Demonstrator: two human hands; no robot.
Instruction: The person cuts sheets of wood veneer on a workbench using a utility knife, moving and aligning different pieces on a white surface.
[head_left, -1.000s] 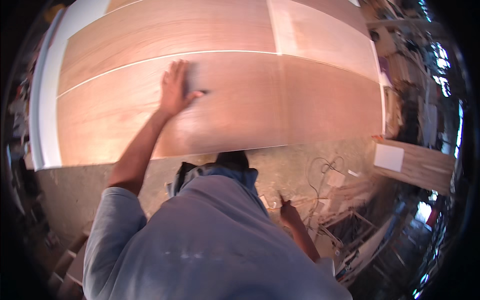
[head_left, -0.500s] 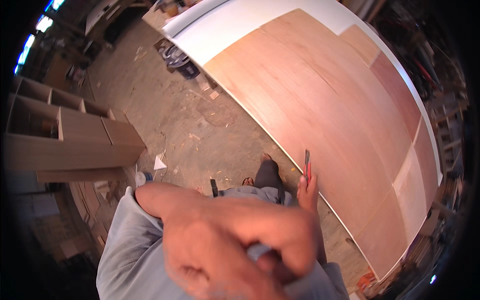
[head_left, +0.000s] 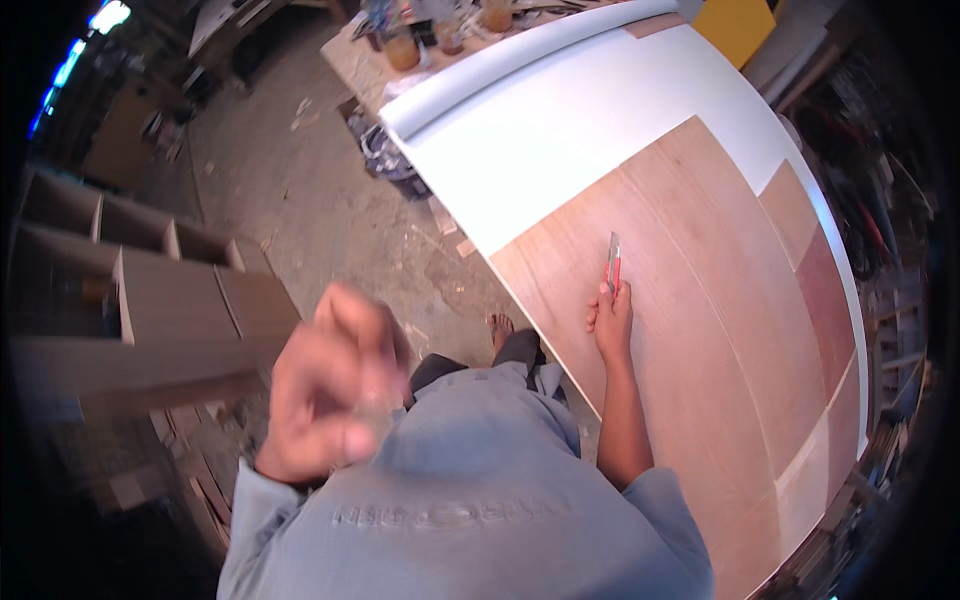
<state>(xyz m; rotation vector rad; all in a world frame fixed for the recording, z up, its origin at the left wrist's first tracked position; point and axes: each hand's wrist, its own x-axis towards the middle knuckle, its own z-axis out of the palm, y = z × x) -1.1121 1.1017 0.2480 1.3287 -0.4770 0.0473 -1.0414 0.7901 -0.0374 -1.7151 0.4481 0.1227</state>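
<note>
My right hand [head_left: 612, 315] is closed round a red utility knife [head_left: 613, 272], whose blade points away from me. It is over a large brown plywood sheet [head_left: 690, 300], near the sheet's left edge. The sheet lies on a broad white sheet [head_left: 560, 150] that ends in a roll [head_left: 470, 90] at the far side. My left hand [head_left: 330, 390] is raised in front of my grey shirt, off the table, its fingers curled in. Motion blurs it, and whatever may be between thumb and fingers cannot be made out.
Smaller wood pieces [head_left: 830, 300] lie along the right of the plywood. Beyond the roll, jars of brownish liquid [head_left: 402, 52] stand on a bench. A dark bucket [head_left: 400, 175] is on the floor beside the table. At left stands a wooden cabinet [head_left: 180, 300] with open compartments.
My left hand has drawn back to the left from close in front of the view. My right hand, with the utility knife, has moved farther forward over the plywood. The view has shifted.
</note>
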